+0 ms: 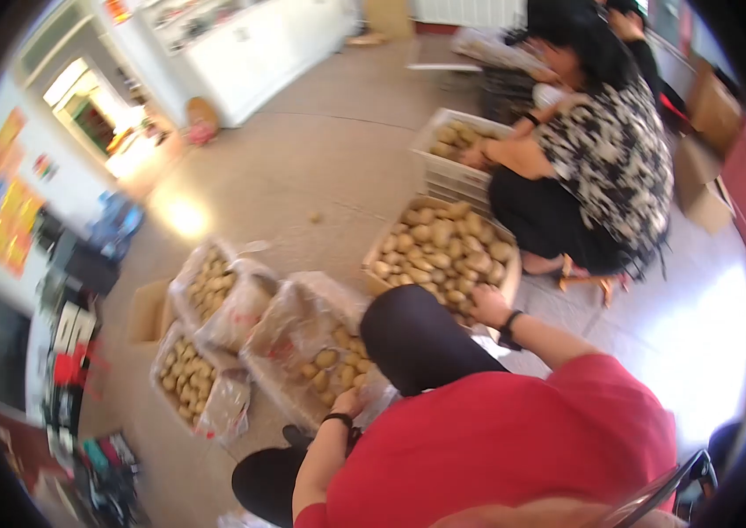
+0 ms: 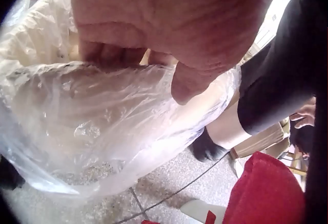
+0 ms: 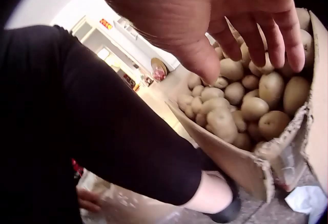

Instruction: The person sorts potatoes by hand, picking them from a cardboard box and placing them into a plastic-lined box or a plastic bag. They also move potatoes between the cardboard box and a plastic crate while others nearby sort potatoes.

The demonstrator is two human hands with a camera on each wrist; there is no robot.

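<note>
In the head view, the left hand (image 1: 349, 403) is at the near edge of a plastic-lined box (image 1: 254, 348) with potatoes (image 1: 326, 358) inside. The left wrist view has this hand (image 2: 171, 24) astride the lined rim (image 2: 118, 69), thumb outside, fingers inside with their tips hidden. The right hand (image 1: 489, 305) is over a cardboard box heaped with potatoes (image 1: 443, 233). In the right wrist view, the right hand (image 3: 205, 19) hangs above the potatoes (image 3: 220, 124), fingers loosely extended and apart, holding nothing visible.
A person in a patterned top (image 1: 606, 150) sits by a white crate (image 1: 448, 176) of potatoes. Two more lined boxes of potatoes (image 1: 212, 282) stand to the left. A dark-clothed knee (image 1: 426, 339) lies between the hands. One loose potato (image 1: 315, 216) is on the floor.
</note>
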